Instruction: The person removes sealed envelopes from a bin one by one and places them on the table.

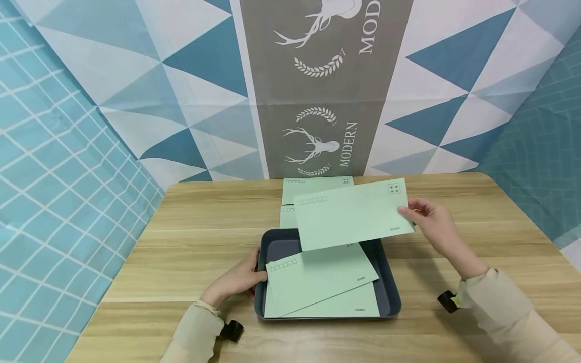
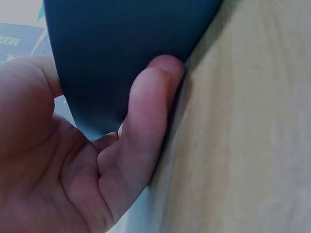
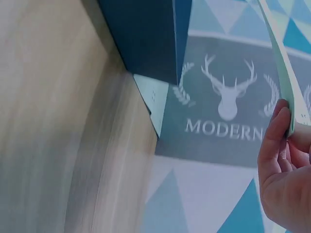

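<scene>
My right hand (image 1: 431, 222) pinches a pale green envelope (image 1: 349, 214) by its right end, holding it raised over the back of a dark grey tray (image 1: 391, 287). In the right wrist view the envelope (image 3: 284, 63) shows edge-on between thumb and fingers. My left hand (image 1: 242, 275) grips the tray's left wall, thumb over the rim. Seen from the left wrist, the fingers (image 2: 148, 102) press the tray's outer side (image 2: 112, 58) low by the table. Inside the tray, several more green envelopes (image 1: 317, 280) lie overlapping, the top one tilted.
Behind the tray, two green envelopes (image 1: 295, 189) lie on the wooden table (image 1: 181, 242), partly covered by the raised one. A patterned cloth (image 1: 313, 91) with deer prints hangs at the table's back edge. Blue tiled cloth (image 1: 50, 176) stands at the left.
</scene>
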`<state>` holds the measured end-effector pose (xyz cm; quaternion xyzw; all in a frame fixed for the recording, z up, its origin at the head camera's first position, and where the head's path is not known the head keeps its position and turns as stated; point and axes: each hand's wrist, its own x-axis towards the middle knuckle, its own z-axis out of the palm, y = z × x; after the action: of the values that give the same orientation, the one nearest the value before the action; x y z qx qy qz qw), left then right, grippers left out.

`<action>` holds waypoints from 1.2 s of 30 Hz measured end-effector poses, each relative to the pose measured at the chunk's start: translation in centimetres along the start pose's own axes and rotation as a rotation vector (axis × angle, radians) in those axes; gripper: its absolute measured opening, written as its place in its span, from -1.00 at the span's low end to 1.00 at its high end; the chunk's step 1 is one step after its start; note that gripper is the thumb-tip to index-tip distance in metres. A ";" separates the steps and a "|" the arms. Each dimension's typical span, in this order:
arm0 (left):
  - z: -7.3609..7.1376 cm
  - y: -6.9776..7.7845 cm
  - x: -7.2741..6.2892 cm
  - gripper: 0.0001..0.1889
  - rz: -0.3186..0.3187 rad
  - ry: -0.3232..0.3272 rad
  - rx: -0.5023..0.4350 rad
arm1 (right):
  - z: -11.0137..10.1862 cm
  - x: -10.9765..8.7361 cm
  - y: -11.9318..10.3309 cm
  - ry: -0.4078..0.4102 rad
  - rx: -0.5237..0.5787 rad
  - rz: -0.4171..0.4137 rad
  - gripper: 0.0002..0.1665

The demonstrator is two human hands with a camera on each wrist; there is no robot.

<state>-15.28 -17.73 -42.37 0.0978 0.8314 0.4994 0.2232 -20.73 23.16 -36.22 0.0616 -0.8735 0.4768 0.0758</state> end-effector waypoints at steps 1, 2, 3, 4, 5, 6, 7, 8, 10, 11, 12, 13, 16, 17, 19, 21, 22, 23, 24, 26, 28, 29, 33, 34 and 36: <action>0.0 0.0 0.0 -0.32 -0.001 -0.001 -0.002 | -0.3 0.2 0.2 0.007 0.031 0.017 -0.55; 0.0 0.0 0.0 -0.32 -0.002 -0.002 -0.004 | -0.5 0.5 0.4 0.011 0.071 0.031 -0.57; 0.0 0.0 0.0 -0.32 -0.002 -0.003 -0.007 | -0.7 0.8 0.6 0.016 0.115 0.038 -0.64; 0.0 0.0 0.0 -0.32 -0.002 -0.004 -0.010 | -1.0 1.0 0.9 0.020 0.157 0.045 -0.71; 0.0 0.0 0.0 -0.32 -0.002 -0.005 -0.012 | -1.3 1.3 1.1 0.024 0.198 0.046 -0.80; 0.0 0.0 0.0 -0.32 -0.003 -0.007 -0.016 | -1.6 1.5 1.2 0.029 0.242 0.049 -0.87; 0.0 0.0 0.0 -0.32 -0.005 -0.009 -0.018 | -1.9 1.8 1.4 0.039 0.280 0.047 -0.87; 0.0 0.0 0.0 -0.31 -0.007 -0.009 -0.019 | -2.2 2.0 1.6 0.048 0.309 0.050 -0.83; 0.0 0.0 0.0 -0.30 -0.011 -0.010 -0.021 | -3.0 2.5 1.8 0.071 0.345 0.053 -0.78; 0.0 0.0 0.0 -0.30 -0.013 -0.010 -0.022 | -3.4 2.8 2.0 0.081 0.359 0.056 -0.79; 0.0 0.0 0.0 -0.30 -0.016 -0.010 -0.024 | -3.8 3.1 2.1 0.089 0.369 0.065 -0.81; 0.0 0.0 0.0 -0.29 -0.017 -0.009 -0.025 | -4.2 3.4 2.2 0.095 0.361 0.074 -0.85; 0.0 -0.1 0.1 -0.29 -0.020 -0.006 -0.026 | -5.0 4.2 2.8 0.098 0.336 0.113 -0.91; 0.0 -0.1 0.1 -0.29 -0.021 -0.006 -0.025 | -5.2 4.4 3.1 0.101 0.310 0.129 -0.91; 0.0 -0.2 0.2 -0.29 -0.021 -0.006 -0.020 | -5.5 5.0 3.7 0.110 0.254 0.161 -0.88; -0.1 -0.3 0.2 -0.29 -0.024 -0.006 -0.018 | -5.6 5.5 4.3 0.116 0.218 0.194 -0.79; -0.1 -0.3 0.2 -0.29 -0.024 -0.005 -0.017 | -5.7 5.8 4.6 0.121 0.223 0.215 -0.76; -0.1 -0.3 0.2 -0.28 -0.025 -0.003 -0.014 | -5.7 6.0 4.9 0.125 0.250 0.236 -0.71; -0.1 -0.3 0.2 -0.28 -0.025 -0.002 -0.015 | -5.7 6.1 5.1 0.129 0.282 0.258 -0.68; -0.1 -0.3 0.2 -0.28 -0.028 0.001 -0.012 | -5.7 6.4 5.6 0.141 0.362 0.299 -0.65; -0.1 -0.1 0.2 -0.27 -0.029 0.002 -0.010 | -5.7 6.6 6.1 0.155 0.432 0.334 -0.66; -0.1 -0.1 0.2 -0.27 -0.029 0.000 -0.011 | -5.7 6.7 6.2 0.153 0.442 0.342 -0.65; -0.1 0.1 0.2 -0.27 -0.035 -0.007 -0.012 | -5.6 7.1 6.9 0.136 0.473 0.350 -0.67; -0.1 0.1 0.1 -0.27 -0.036 -0.008 -0.012 | -5.6 7.1 7.0 0.127 0.465 0.349 -0.66; -0.1 0.1 0.1 -0.28 -0.035 -0.012 -0.012 | -5.5 7.3 7.4 0.116 0.463 0.356 -0.62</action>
<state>-15.45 -17.72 -42.27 0.0849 0.8285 0.4999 0.2375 -28.82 31.54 -37.93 -0.1042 -0.7327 0.6720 0.0249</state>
